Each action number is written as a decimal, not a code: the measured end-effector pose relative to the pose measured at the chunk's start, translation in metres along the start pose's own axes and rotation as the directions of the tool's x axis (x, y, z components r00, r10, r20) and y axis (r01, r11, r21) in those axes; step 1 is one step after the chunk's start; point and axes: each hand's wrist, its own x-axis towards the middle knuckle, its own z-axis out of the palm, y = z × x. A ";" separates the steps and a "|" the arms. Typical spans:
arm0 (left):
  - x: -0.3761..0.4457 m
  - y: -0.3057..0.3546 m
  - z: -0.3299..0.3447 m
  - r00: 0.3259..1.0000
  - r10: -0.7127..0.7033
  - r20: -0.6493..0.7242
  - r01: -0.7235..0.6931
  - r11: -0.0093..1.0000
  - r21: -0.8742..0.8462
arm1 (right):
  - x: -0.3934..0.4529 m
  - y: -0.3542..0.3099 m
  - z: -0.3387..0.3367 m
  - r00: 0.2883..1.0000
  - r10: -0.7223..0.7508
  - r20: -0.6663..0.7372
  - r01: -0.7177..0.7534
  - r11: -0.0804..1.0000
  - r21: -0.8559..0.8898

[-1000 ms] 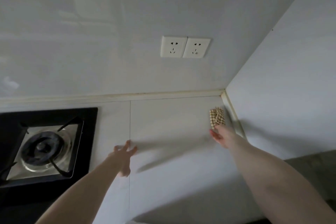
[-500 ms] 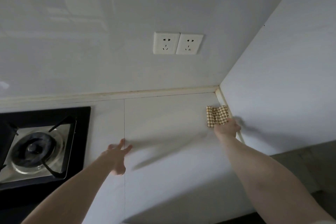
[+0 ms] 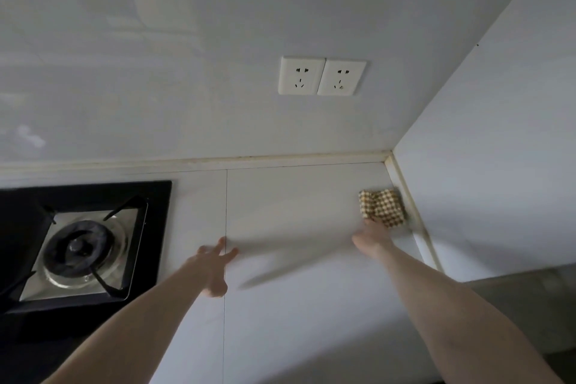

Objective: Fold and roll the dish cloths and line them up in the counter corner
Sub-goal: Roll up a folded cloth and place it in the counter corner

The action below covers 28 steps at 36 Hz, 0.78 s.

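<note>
A small checked cloth, yellow-brown and white, sits bunched up in a roll on the white counter, far back on the right side. Its right end is just beside the cream strip at the foot of the side wall, near the corner where that wall meets the back wall. The right hand reaches out to it with the arm stretched long. Its fingers point at the near edge of the cloth and seem to touch it, but the hand is blurry, so I can't tell if they pinch the cloth or just rest there. The left hand hangs over the counter near the thin seam line, w/ fingers spread out and loose, holding nothing. It throws a long soft shadow to the right. On the left there is a black stove w/ a round burner and a metal plate under it. Two white wall plugs sit side by side on the back wall, above the counter.
</note>
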 end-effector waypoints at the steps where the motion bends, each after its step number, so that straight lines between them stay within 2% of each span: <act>1: 0.000 0.000 0.000 1.000 0.002 0.003 -0.002 1.000 0.003 | -0.004 0.000 0.003 0.999 -0.021 -0.033 0.023 0.998 0.053; 3: 0.001 -0.001 0.002 1.000 0.000 0.001 0.000 1.000 0.007 | -0.013 0.000 0.008 0.984 -0.033 -0.176 0.075 0.968 0.239; 6: 0.001 -0.001 0.004 1.000 -0.001 -0.001 0.001 1.000 0.014 | -0.028 -0.002 0.009 0.911 0.086 -0.402 0.138 0.858 0.495; 9: -0.001 0.001 0.003 1.000 0.000 0.011 0.000 1.000 0.021 | -0.026 0.005 0.010 0.904 0.208 -0.373 0.081 0.775 0.626; 11: -0.001 0.002 0.002 1.000 -0.002 0.012 0.002 1.000 0.015 | -0.020 0.009 0.007 0.902 0.262 -0.344 0.023 0.766 0.643; 17: -0.001 0.001 0.003 1.000 -0.001 0.011 0.001 1.000 -0.005 | -0.014 0.014 0.003 0.907 0.337 -0.253 -0.138 0.805 0.578; 21: -0.004 0.002 0.001 1.000 -0.001 0.015 0.001 1.000 -0.013 | -0.014 0.009 0.005 0.922 0.268 -0.281 -0.166 0.926 0.338; 24: -0.005 0.002 0.000 1.000 -0.002 0.014 0.002 1.000 -0.017 | -0.010 0.006 0.008 0.928 0.232 -0.292 -0.185 0.966 0.179; 28: -0.004 0.001 0.000 1.000 0.001 0.021 0.000 0.999 -0.038 | -0.014 0.004 0.006 0.929 0.215 -0.300 -0.170 0.971 0.169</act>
